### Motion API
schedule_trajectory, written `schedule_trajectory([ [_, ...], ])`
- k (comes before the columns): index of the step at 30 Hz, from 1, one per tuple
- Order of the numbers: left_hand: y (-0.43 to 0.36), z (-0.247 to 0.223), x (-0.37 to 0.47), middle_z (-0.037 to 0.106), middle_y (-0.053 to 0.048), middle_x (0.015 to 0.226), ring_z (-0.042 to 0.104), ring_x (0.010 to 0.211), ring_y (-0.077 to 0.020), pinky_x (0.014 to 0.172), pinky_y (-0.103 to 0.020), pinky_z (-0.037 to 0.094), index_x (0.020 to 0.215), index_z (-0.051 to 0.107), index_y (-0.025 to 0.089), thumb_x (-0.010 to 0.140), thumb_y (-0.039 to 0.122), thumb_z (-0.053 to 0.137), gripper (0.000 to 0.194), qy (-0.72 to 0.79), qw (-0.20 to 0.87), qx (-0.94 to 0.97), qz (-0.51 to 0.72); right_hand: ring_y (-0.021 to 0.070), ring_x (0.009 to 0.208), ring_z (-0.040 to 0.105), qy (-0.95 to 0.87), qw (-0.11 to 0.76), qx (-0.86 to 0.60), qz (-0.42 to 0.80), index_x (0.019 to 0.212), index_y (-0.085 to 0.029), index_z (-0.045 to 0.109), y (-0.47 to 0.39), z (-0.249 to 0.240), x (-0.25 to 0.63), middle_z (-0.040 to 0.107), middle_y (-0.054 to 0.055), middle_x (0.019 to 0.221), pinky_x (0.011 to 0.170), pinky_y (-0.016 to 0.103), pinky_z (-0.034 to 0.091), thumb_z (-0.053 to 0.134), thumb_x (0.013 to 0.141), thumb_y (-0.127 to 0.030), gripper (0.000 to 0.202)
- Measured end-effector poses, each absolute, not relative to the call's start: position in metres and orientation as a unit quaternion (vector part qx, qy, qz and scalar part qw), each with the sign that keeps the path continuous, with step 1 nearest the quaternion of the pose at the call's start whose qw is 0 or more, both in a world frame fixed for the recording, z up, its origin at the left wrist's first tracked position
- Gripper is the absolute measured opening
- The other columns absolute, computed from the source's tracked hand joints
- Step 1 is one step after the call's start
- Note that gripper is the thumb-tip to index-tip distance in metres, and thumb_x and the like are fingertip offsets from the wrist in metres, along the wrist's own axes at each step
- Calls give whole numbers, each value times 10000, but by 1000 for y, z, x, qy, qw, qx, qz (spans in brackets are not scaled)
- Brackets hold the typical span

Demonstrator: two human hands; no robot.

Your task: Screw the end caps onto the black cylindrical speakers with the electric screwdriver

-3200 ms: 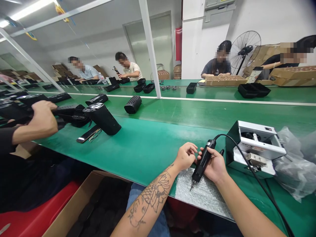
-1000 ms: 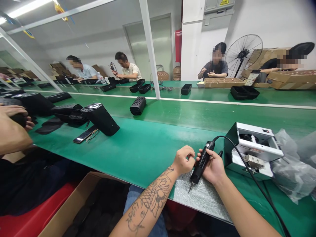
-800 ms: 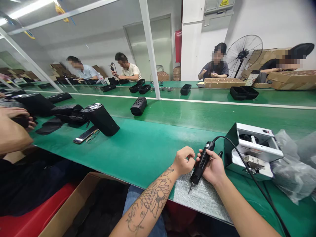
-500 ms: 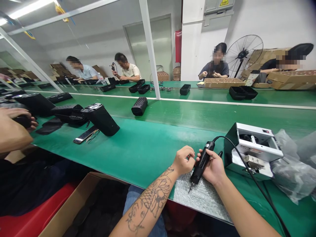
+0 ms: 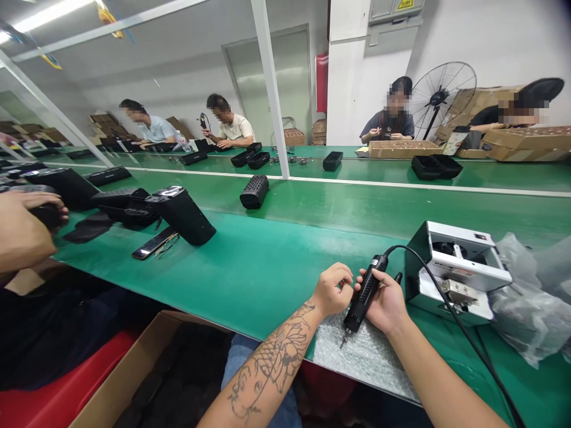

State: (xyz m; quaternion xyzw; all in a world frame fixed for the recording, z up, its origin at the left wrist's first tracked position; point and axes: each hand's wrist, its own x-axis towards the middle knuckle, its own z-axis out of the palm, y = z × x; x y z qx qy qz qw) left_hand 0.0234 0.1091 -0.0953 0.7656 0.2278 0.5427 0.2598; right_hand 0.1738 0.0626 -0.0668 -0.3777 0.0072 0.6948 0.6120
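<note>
In our right hand [image 5: 389, 300] we hold a black electric screwdriver [image 5: 362, 303], fingers wrapped round its barrel, above bubble wrap [image 5: 363, 362] at the near edge of the desk [image 5: 254, 279]. The bit [image 5: 344, 340] points down and toward us, likely so the cable [image 5: 429, 270] can trail off the far end, clear of our grip. Our left hand [image 5: 332, 289] is close beside the barrel, fingers curled inward; we cannot tell whether they pinch anything or touch the tool. The wrap probably serves as padding. To our right, the cable arcs in front of a black-and-white machine [image 5: 468, 244], with plastic bags [image 5: 529, 315] beyond, crowding that side. To our left, a black case [image 5: 184, 217] stands aslant near a phone [image 5: 154, 242]; past these, a co-worker's hand [image 5: 36, 199] holds a dark part [image 5: 49, 216].
</note>
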Motion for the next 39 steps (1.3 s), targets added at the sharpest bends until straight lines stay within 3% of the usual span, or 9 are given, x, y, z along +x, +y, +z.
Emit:
schedule_trajectory([
  [39, 109, -95, 23, 652, -53, 861, 627, 761, -146, 678, -264, 533, 811, 605, 167, 727, 9, 525, 196, 233, 258, 762, 546, 210, 619, 656, -2, 612, -371, 698, 898, -154, 702, 62, -69, 175, 702, 68, 722, 646, 405, 607, 641, 847, -279, 149],
])
